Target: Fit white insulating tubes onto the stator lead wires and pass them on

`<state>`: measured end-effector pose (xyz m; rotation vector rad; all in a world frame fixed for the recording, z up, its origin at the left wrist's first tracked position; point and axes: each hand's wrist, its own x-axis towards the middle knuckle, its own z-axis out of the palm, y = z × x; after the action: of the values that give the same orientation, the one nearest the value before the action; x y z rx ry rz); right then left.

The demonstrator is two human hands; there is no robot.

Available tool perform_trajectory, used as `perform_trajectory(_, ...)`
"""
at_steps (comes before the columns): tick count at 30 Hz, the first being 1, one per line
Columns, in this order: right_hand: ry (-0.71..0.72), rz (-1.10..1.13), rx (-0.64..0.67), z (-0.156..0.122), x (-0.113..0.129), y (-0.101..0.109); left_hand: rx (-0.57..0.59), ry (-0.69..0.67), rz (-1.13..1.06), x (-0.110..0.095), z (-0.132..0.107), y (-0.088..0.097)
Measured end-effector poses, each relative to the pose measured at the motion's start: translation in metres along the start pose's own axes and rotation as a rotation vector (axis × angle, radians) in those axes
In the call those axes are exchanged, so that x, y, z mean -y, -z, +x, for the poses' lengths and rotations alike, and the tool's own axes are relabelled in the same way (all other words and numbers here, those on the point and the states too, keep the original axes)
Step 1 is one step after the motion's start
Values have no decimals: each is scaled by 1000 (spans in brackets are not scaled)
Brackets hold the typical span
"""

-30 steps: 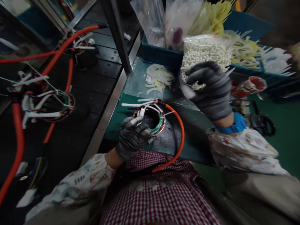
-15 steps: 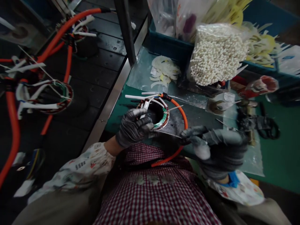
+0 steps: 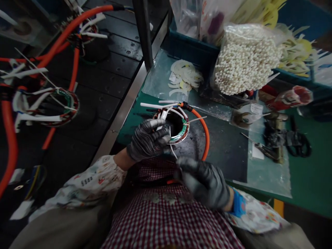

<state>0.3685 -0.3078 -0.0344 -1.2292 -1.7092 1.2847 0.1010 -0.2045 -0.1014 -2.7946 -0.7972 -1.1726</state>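
no words, brands or numbers can be read. one white label [image 3: 172, 76] on the clear bag [image 3: 157, 83] above centre and another white tag [image 3: 256, 109] right of centre carry print too small to make out; dark block-like marks on the left sleeve [image 3: 77, 193], lower left, and red marks on the plastic bag [image 3: 207, 19], top, are likewise illegible.

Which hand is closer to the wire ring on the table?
Left. The left hand touches the wire ring on its left side; the right hand is off to the right, apart from it.
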Motion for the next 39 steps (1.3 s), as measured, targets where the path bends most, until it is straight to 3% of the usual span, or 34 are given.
perform_trajectory(2, 175, -223, -157, 28, -4, -4, 32, -21, 3, -1, 6, 4)
perform_trajectory(4, 242, -451, -247, 54, -6, -4, 66, -24, -20, -1, 13, 8)
perform_trajectory(7, 270, -700, -302, 78, -6, -2, 55, -36, -67, 1, 19, 10)
perform_trajectory(9, 332, -744, -315, 87, -8, -4, 38, -51, -63, 4, 19, 10)
perform_trajectory(12, 382, -526, -290, 96, -9, -6, 43, -72, -44, 9, 15, 6)
perform_trajectory(15, 217, -95, -270, 101, -4, 2, 59, -87, -69, 9, 10, 4)
perform_trajectory(18, 124, 135, -106, 102, 4, 14, 68, -66, -70, 8, 9, 3)
perform_trajectory(20, 149, 135, -23, 100, 5, 19, 35, -60, -64, 6, 11, 3)
perform_trajectory(25, 176, 72, -71, 95, -2, 18, -45, 23, -158, 3, 15, 1)
perform_trajectory(28, 169, 75, -69, 94, -3, 13, -13, 99, -272, 4, 10, 0)
perform_trajectory(31, 196, 80, -73, 94, -6, 10, 49, 111, -246, 6, 5, 3)
perform_trajectory(36, 543, -90, 65, 91, -20, 12, 92, 87, -213, 6, 5, 8)
perform_trajectory(39, 454, -26, -21, 88, -19, 13, 134, 159, -279, 3, 5, 4)
